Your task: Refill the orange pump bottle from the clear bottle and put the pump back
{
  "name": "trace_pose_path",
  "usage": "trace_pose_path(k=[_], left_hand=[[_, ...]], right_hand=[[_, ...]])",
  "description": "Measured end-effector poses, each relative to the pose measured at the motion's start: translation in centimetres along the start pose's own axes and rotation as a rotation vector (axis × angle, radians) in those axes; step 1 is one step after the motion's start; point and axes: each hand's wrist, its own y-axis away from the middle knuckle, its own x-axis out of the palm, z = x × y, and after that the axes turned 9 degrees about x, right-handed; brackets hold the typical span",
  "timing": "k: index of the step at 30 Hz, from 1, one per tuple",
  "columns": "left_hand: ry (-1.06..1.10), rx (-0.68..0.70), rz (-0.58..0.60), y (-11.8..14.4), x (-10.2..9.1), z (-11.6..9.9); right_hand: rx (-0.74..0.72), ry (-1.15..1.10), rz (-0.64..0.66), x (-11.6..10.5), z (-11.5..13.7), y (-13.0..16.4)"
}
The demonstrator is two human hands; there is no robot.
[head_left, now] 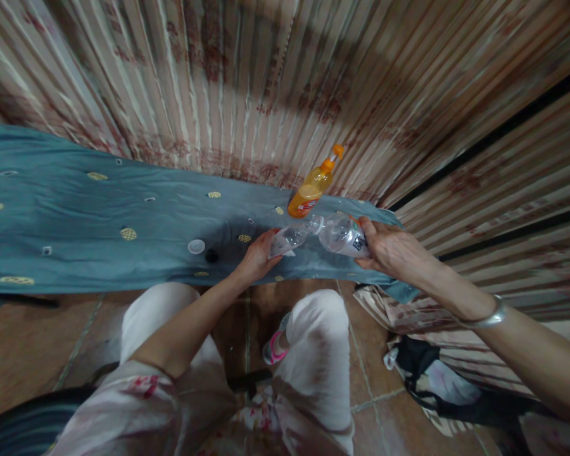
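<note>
My left hand (259,256) grips a small clear plastic bottle (292,237) that leans to the right, its open neck up. My right hand (392,250) holds a larger clear bottle (339,233) tipped toward it, so the two mouths meet near the middle. Both bottles hover just above a blue-grey cloth (99,221) with yellow dots. Behind them an orange drink bottle (313,185) with an orange cap stands on the cloth. A white cap (196,246) and a small black cap (211,256) lie on the cloth left of my left hand.
A striped patterned curtain (266,82) hangs behind the cloth-covered surface and folds down at the right. My knees in white trousers (323,342) are below, over a brown tiled floor (23,342). A dark bag (437,380) lies on the floor at the right.
</note>
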Motion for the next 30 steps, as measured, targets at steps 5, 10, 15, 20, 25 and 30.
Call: trace_pose_path(k=[5,10,15,20,25,30], left_hand=[[-0.001,0.002,-0.004,0.08,0.16,0.26],[0.001,-0.002,-0.013,0.13,0.19,0.36],[0.012,-0.011,-0.001,0.05,0.02,0.05],[0.008,-0.005,-0.004,0.03,0.0,-0.06],[0.006,0.0,-0.007,0.08,0.05,0.07],[0.014,0.005,-0.011,0.1,0.2,0.33]], right_hand=[[0.004,0.009,-0.01,0.29,-0.12,0.02],[0.0,0.006,-0.025,0.37,-0.05,0.03],[0.022,0.011,0.004,-0.04,0.15,0.0],[0.005,0.001,0.001,-0.07,0.02,0.03],[-0.001,0.002,-0.006,0.09,-0.12,0.01],[-0.019,0.004,-0.019,0.37,-0.29,0.05]])
